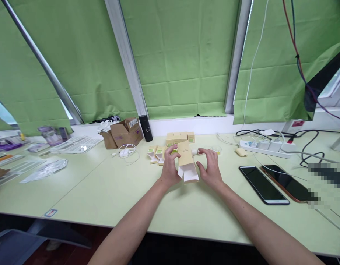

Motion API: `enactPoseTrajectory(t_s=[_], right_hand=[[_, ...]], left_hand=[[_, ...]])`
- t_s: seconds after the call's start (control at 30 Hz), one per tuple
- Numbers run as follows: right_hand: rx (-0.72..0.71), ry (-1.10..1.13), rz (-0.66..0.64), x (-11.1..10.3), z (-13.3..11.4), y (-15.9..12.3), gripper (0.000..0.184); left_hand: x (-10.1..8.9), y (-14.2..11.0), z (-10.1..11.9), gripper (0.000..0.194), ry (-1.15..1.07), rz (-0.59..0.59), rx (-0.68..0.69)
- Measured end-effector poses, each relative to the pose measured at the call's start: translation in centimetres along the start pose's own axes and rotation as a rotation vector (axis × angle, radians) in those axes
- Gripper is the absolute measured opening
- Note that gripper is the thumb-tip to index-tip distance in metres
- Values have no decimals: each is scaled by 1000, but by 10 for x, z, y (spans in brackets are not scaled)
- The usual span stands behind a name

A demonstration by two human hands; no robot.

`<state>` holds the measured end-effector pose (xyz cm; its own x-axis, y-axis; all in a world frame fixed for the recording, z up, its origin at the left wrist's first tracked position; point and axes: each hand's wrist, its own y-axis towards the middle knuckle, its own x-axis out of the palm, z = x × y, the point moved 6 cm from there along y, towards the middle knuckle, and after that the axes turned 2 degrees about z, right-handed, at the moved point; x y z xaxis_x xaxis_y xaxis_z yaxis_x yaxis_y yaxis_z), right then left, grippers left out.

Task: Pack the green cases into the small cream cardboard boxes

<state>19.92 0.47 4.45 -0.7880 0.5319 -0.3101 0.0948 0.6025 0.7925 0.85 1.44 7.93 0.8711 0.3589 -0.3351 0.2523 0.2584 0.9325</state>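
Observation:
A small tan cardboard box (185, 154) is tilted above the table, its near end open with white inner flaps showing. My left hand (170, 169) grips it along the left side, thumb and fingers closed on it. Just to the right of the box, my right hand (212, 169) is apart from it, with its thumb and fingers spread and curved. Behind my left hand are several similar boxes with open ends (152, 154), partly hidden. Farther back stands a row of closed tan boxes (176, 137) by the wall.
Two phones (263, 185) lie at the right, near a power strip (265, 147) with plugs and cables. A brown carton (125, 135), a black cylinder (146, 128) and a white charger with cable (126, 152) are at the back left. Papers (76, 144) lie farther left.

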Motion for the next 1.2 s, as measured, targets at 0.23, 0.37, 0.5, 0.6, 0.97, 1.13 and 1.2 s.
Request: enactPoseTrajectory(t_s=[0.23, 0.37, 0.5, 0.6, 0.97, 1.13, 1.2], right_hand=[[-23, 4, -1, 0, 1, 0, 45], [-21, 8, 0, 0, 0, 0, 44], [-3, 15, -2, -1, 0, -1, 43], [-26, 46, 5, -2, -4, -1, 44], [-106, 176, -98, 3, -21, -4, 51], [-113, 262, -109, 5, -23, -4, 48], [-109, 289, -118, 5, -24, -4, 46]], left_hand=[[3, -8, -24, 55, -372, 162, -386], [7, -11, -38, 53, -553, 257, -559], [10, -9, -44, 61, -656, 275, -678], [16, -13, -47, 71, -724, 241, -805], [29, -17, -36, 65, -754, 148, -904], [31, -17, -33, 67, -758, 116, -912], [32, -18, -31, 65, -758, 100, -899]])
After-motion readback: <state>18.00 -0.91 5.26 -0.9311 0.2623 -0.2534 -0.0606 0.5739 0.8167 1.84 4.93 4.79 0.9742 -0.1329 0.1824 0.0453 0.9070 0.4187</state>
